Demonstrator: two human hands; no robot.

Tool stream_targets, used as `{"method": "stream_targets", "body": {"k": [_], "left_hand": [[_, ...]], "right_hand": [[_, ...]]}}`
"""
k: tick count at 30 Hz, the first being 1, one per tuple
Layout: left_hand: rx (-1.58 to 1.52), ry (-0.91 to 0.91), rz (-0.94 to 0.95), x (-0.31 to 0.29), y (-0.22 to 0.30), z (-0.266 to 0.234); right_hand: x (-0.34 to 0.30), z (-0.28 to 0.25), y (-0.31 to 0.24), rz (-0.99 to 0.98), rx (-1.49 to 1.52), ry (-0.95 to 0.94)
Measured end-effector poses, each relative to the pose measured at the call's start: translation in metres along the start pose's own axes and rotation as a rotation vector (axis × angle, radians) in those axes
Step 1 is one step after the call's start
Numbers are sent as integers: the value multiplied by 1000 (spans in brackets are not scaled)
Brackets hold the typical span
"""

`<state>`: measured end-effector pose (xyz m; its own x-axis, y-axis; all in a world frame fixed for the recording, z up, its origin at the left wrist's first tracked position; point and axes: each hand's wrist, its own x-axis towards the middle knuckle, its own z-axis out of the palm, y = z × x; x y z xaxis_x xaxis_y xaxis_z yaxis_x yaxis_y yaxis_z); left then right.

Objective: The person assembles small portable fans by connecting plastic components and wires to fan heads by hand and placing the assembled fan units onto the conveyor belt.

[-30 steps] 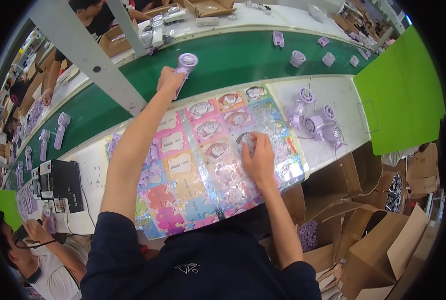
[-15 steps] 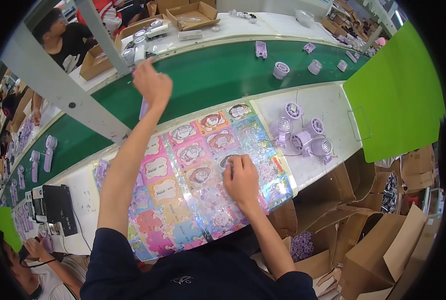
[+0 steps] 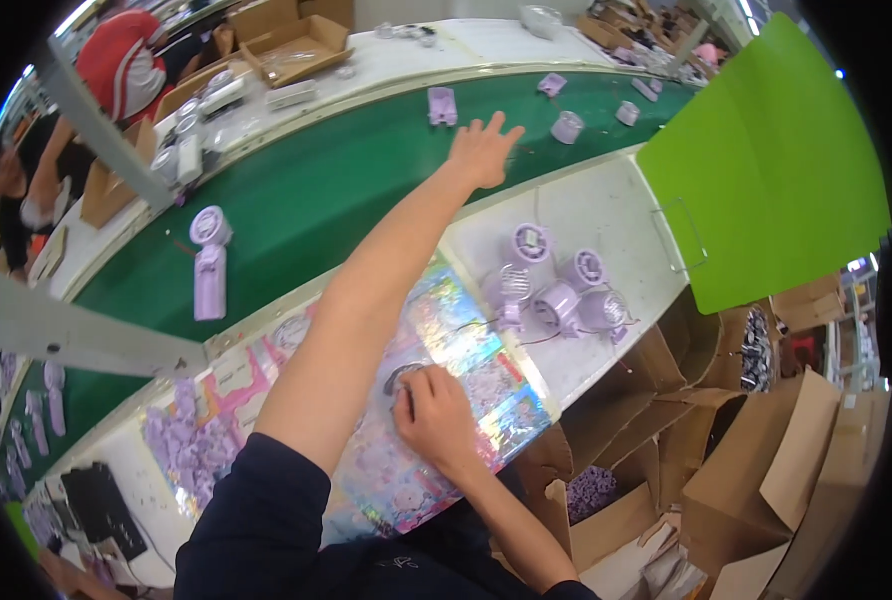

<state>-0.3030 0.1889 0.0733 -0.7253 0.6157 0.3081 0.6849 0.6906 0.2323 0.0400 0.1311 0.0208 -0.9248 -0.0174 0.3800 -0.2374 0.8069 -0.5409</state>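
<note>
A worker in a dark short-sleeved shirt [image 3: 256, 520] extends the left hand [image 3: 486, 152] over a green conveyor belt [image 3: 311, 215], its fingers spread wide apart and its grasp empty; whether the fingertips brush the belt cannot be told. A lilac cup-shaped part [image 3: 567, 127] lies on the belt just beyond the hand to the right, clear of the fingers, while a lilac bracket [image 3: 442, 106] lies near them to the left. The right hand [image 3: 434, 415] rests lower down at a glossy printed sheet [image 3: 456, 325], fingers curled and drawn together beside a dark-rimmed oval design [image 3: 404, 377]; whether anything is pinched inside cannot be seen. To the right of the sheet, a cluster of lilac fan heads [image 3: 554, 302] with thin wires sits on the white tabletop [image 3: 611, 205], well apart from the curled fingers. A lilac handheld fan [image 3: 210, 285] lies on the belt at left, well away from both hands, and lilac pieces [image 3: 188, 440] are heaped on the sheet's left end. The sheet bears colorful panels, its print blurred by glare and too small to read; a small pale mark [image 3: 398, 562] on the shirt front is likewise indistinct
</note>
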Motion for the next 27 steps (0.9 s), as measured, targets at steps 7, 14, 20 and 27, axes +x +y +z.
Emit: {"method": "stream_targets", "body": {"k": [7, 14, 20, 27], "left_hand": [[-64, 18, -86, -6, -26, 28], [-249, 25, -66, -106, -49, -48], [-289, 49, -153, -257, -25, -76], [-221, 322, -91, -401, 18, -89]], "right_hand": [[-1, 4, -3, -18, 71, -8], [-2, 11, -6, -23, 78, -6], [1, 7, 1, -4, 152, 33], [-1, 13, 6, 125, 298, 21]]}}
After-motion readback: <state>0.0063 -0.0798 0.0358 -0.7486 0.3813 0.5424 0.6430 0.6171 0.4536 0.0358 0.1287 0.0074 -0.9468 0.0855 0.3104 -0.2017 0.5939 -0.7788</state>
